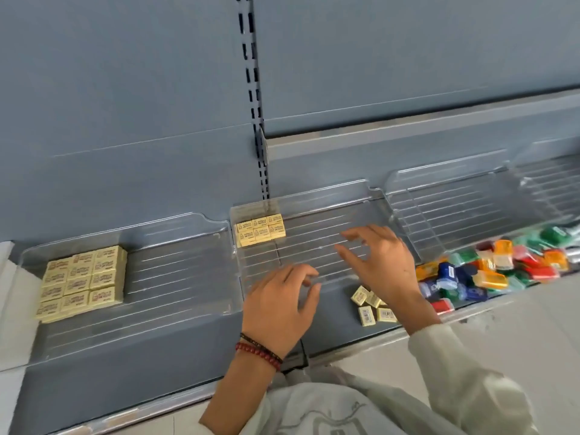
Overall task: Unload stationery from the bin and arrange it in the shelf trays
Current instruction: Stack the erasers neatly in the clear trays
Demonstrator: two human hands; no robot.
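Seen from the head camera, both hands hung released over the middle tray [314, 233], the left hand [279, 296] at its front edge, the right hand [379, 259] further in, gripping nothing. Six yellow erasers [260, 230] sat in that tray's back left corner. Twelve showed atop the block [83, 282] in the left tray [175, 271]. Four loose erasers [370, 304] lay on the shelf [157, 372] by the right wrist. Coloured packets [502, 268], too many to count, heaped the shelf's right end.

No wording could be read. Dark print beside a small pictogram is noted on the top faces of the stacked yellow blocks [82, 279] in the left tray [175, 265] and on the six yellow blocks [260, 230] in the middle tray [314, 237]; the lettering is too blurred. Barcode labels are recorded on two of the loose yellow blocks [366, 316] and on a blue packet [445, 274]; the digits are illegible.
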